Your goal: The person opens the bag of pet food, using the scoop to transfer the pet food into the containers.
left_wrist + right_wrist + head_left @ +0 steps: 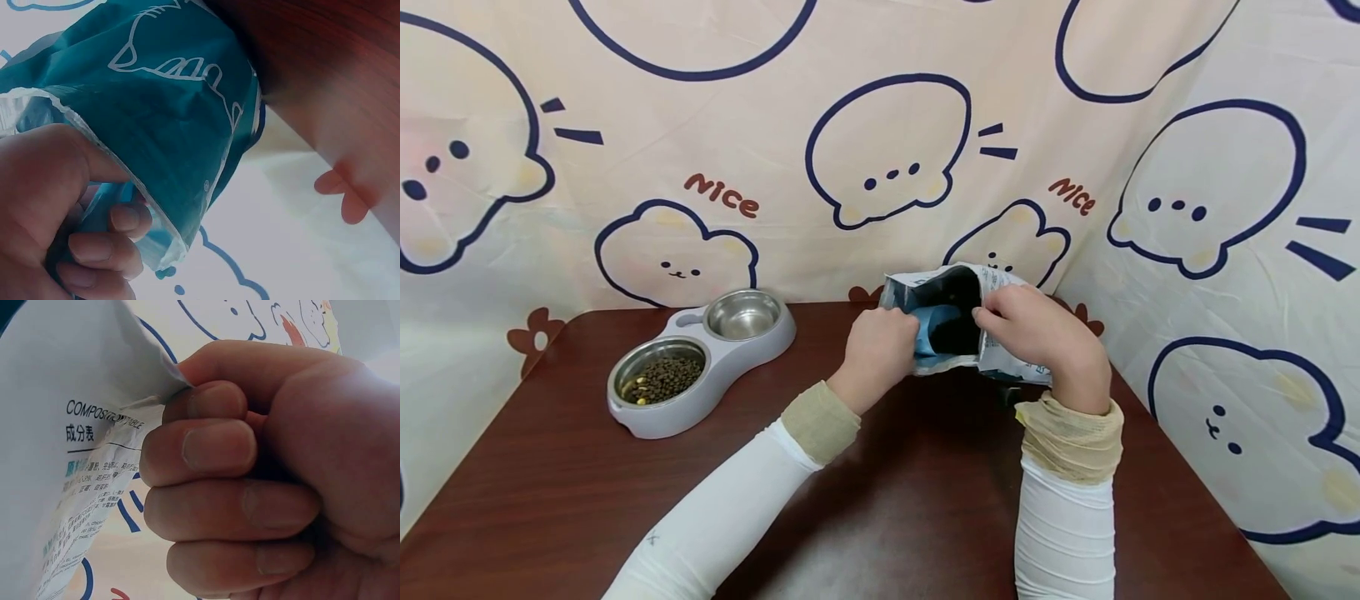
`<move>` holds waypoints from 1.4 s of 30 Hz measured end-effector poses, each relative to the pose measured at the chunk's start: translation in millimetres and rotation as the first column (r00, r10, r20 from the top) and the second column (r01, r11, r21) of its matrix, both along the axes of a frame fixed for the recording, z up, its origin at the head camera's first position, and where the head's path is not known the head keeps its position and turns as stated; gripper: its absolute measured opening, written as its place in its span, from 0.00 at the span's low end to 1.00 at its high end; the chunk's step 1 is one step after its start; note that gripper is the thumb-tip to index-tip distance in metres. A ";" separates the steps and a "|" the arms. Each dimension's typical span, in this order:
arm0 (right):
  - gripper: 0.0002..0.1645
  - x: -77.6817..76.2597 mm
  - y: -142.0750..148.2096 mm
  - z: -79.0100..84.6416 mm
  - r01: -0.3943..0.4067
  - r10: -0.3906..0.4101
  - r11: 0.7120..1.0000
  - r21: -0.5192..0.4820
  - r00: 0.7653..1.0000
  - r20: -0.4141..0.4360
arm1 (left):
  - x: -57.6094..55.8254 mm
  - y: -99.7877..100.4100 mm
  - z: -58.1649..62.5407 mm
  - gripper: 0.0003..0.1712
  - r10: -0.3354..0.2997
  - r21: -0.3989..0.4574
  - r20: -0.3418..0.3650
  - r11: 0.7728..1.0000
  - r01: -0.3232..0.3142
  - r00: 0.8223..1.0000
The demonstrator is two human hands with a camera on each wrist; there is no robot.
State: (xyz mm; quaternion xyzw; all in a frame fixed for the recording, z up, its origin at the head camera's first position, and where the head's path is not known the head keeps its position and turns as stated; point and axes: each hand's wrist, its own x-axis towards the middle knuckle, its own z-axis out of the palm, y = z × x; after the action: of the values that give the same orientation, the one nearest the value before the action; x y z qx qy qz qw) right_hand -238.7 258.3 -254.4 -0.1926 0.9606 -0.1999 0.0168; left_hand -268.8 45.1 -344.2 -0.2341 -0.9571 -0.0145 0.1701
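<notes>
A pale backdrop [880, 42] printed with blue outlined faces stands behind a reddish-brown table [887, 533]. The grey double bowl [737, 367], at 9 o'clock from the bag, runs from 8 to 2. The bag [1000, 357] is at the table's 1 o'clock, mouth gaping toward 7 o'clock; its far end is hidden, so its full long axis cannot be told. The right hand [1037, 329] pinches the mouth's 3 o'clock edge. The left hand [880, 350], at 9 o'clock, curls round a scoop-like blue object [931, 321], whose broad end points toward 3 inside. Brown kibble [670, 377] fills the nearer basin.
</notes>
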 end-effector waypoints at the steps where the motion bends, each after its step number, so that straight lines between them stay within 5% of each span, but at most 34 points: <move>1: 0.25 -0.2 -0.1 0.0 -0.001 0.001 1.000 0.001 1.000 -0.002 | -0.1 -0.8 -0.3 0.12 -0.001 0.006 0.007 1.000 0.001 1.000; 14: 0.26 0.1 -1.3 0.3 0.007 -0.007 1.000 -0.003 1.000 -0.005 | -5.1 -18.5 2.3 0.19 0.036 0.131 0.176 0.990 -0.060 0.984; 26: 0.26 -1.4 0.4 -1.0 0.000 0.000 1.000 -0.010 1.000 -0.012 | -6.7 -38.1 4.8 0.18 -0.038 0.302 0.368 0.950 -0.080 0.929; 42: 0.27 -1.0 0.0 -0.5 -0.002 0.002 1.000 -0.016 1.000 0.008 | 10.3 -70.2 9.3 0.16 -0.069 0.397 0.338 0.915 -0.076 0.939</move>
State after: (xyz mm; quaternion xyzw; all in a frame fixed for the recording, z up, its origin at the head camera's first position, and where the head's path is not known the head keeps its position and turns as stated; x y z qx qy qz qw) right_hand -239.7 258.3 -254.9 -0.1929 0.9587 -0.2081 0.0191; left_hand -258.6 -25.1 -334.8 -0.1862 -0.9485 -0.2523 0.0446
